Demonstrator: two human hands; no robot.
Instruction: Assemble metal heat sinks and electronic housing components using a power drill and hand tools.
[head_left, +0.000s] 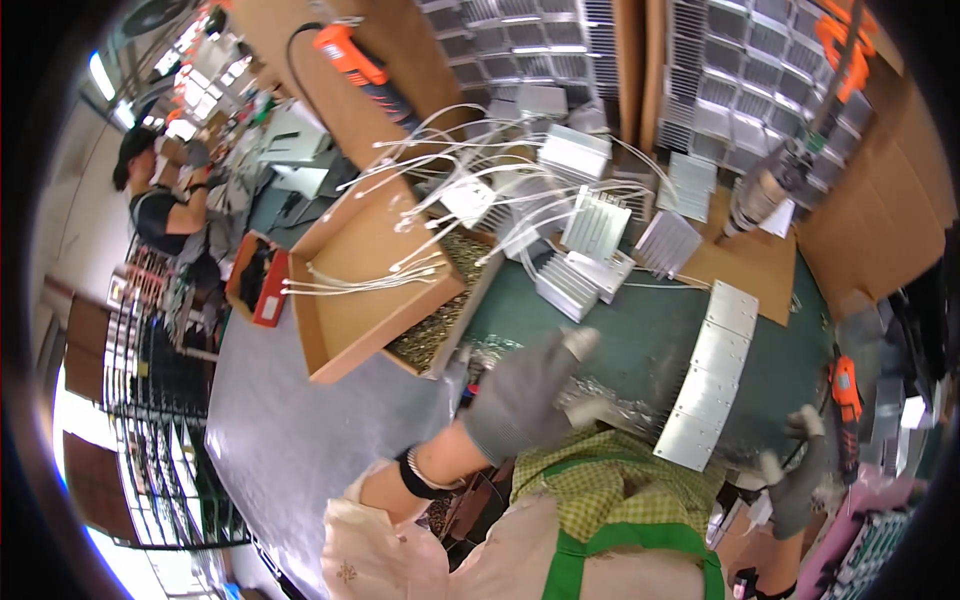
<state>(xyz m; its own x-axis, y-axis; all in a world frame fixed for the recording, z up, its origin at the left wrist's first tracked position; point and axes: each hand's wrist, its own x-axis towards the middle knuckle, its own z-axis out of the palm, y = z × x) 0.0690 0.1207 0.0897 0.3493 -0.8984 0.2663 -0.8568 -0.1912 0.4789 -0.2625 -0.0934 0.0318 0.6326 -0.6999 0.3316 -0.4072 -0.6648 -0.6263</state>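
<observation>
My left hand [525, 397], in a grey glove with pale fingertips, hovers over the near side of the green work mat [640, 330]. Its thumb and fingers stand apart with nothing visible between them. Crumpled clear plastic [625, 405] lies by those fingertips. To the right, a row of flat silver metal blocks [708, 375] with small holes runs from the mat toward my body. My right hand [797, 475], gloved alike, is beyond the row's near end, its fingers spread and apparently empty. Several finned aluminium heat sinks [597, 225] are heaped farther back, tangled with white cable leads [480, 170].
A cardboard tray [345, 290] overlaps a box of small screws [440, 320] at the left. An orange electric screwdriver [845, 390] is at the right; another orange tool [350, 55] lies at the back. A power driver [765, 195] hangs back right. A co-worker [165, 205] is far left.
</observation>
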